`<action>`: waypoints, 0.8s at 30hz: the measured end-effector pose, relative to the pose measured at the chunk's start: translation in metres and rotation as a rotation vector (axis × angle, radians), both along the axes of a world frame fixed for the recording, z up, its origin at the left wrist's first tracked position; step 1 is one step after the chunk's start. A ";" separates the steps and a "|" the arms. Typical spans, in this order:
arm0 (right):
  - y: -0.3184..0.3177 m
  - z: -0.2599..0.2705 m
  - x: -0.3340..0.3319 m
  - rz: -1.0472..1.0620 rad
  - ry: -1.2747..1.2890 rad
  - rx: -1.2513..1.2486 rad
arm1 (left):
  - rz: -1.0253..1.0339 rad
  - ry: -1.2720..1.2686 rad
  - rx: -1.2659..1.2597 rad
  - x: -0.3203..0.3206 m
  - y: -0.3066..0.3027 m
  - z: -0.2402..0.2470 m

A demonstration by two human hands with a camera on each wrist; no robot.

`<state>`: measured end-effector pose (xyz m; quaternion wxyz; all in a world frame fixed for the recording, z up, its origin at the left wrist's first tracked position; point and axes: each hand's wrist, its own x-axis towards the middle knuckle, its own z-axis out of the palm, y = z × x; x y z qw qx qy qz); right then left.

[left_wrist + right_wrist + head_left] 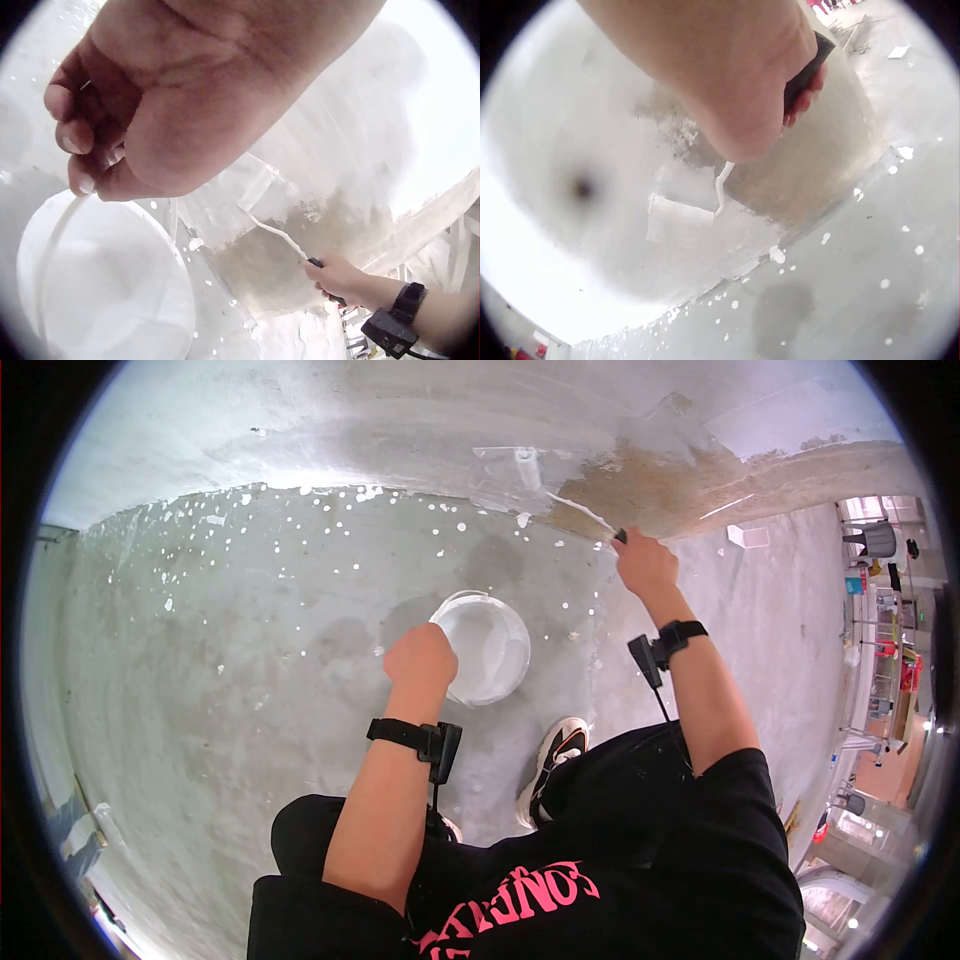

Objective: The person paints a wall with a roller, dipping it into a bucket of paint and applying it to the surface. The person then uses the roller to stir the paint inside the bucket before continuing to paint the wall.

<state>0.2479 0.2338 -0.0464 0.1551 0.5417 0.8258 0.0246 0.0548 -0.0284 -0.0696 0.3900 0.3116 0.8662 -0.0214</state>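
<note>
My left hand [420,660] grips the thin bail handle [54,244] of a white bucket [512,650], its fingers curled round it in the left wrist view. White paint coats the inside of the bucket, which hangs or stands just ahead of my feet. Out to the right, my right hand [648,563] holds a paint roller [527,467] by its dark handle [810,73]. The roller's white-coated frame reaches left from that hand. Its white sleeve [681,219] lies against the lower wall, on a freshly whitened patch beside bare brown wall [640,480].
White paint drops dot the grey floor [250,590] along the wall's foot. A small white piece [748,537] lies by the wall at right. One shoe [553,765] shows behind the bucket. Farther right are shelves with assorted items and a dark grey container [878,540].
</note>
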 end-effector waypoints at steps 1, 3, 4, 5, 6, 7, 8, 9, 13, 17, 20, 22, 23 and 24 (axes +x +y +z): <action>0.002 0.004 0.011 -0.001 -0.003 0.001 | -0.011 0.013 0.007 0.001 0.002 0.000; 0.006 0.012 0.035 -0.053 -0.039 0.040 | -0.027 0.024 0.013 0.003 0.006 0.000; 0.008 0.015 0.045 -0.057 -0.041 0.040 | -0.021 0.036 0.022 0.004 0.007 0.000; 0.010 0.018 0.055 -0.066 -0.045 0.063 | -0.015 0.048 0.029 0.005 0.007 0.000; 0.011 0.020 0.065 -0.074 -0.048 0.086 | -0.016 0.046 0.027 0.007 0.007 -0.002; 0.012 0.022 0.073 -0.075 -0.049 0.085 | -0.015 0.060 0.042 0.006 0.005 -0.005; 0.015 0.023 0.080 -0.059 -0.042 0.090 | -0.011 0.076 0.056 0.006 0.005 -0.007; 0.017 0.024 0.086 -0.042 -0.034 0.095 | -0.009 0.079 0.055 0.006 0.005 -0.006; 0.019 0.033 0.101 0.126 0.038 0.052 | -0.015 0.085 0.053 0.005 0.001 -0.002; 0.011 0.039 0.084 0.222 0.050 0.064 | -0.001 0.052 0.044 0.003 -0.002 -0.003; 0.002 0.026 0.052 0.244 0.035 0.059 | -0.003 0.075 0.056 0.005 -0.001 0.000; -0.003 0.020 0.025 0.242 0.069 0.010 | 0.001 0.083 0.065 0.008 -0.002 -0.002; -0.008 0.019 0.011 0.234 0.073 -0.006 | 0.003 0.091 0.074 0.009 -0.002 -0.003; -0.010 0.019 -0.004 0.230 0.079 -0.020 | 0.000 0.095 0.077 0.009 -0.002 0.001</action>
